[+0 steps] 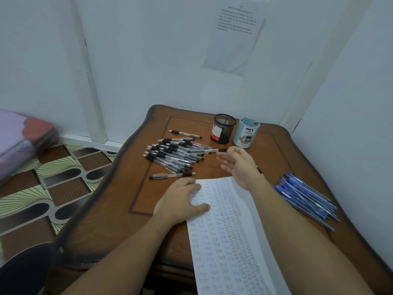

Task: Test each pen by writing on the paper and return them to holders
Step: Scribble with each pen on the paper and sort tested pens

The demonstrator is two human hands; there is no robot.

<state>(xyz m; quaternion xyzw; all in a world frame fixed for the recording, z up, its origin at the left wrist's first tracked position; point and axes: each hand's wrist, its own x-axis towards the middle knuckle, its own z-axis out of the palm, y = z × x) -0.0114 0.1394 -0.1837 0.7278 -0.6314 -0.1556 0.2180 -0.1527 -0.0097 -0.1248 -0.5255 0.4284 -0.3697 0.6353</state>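
Note:
A sheet of paper (pixel 225 235) covered with rows of the written word "test" lies on the wooden table (pixel 131 188). My left hand (pixel 182 201) presses flat on the sheet's upper left corner. My right hand (pixel 238 165) hovers above the paper's top edge and pinches the grip end of a black pen (pixel 209 150) between thumb and forefinger, its other fingers loosely spread. That pen points left over a heap of black pens (pixel 172 155). A black mesh holder (pixel 223 129) and a light blue holder (pixel 246 134) stand behind my right hand; I see no pens sticking out of them.
Several blue pens (pixel 308 198) lie heaped at the table's right side, close to the wall. One black pen (pixel 185 134) lies apart behind the heap, another (pixel 172 176) in front of it. A printed notice (pixel 234 33) hangs on the wall. Patterned floor lies to the left.

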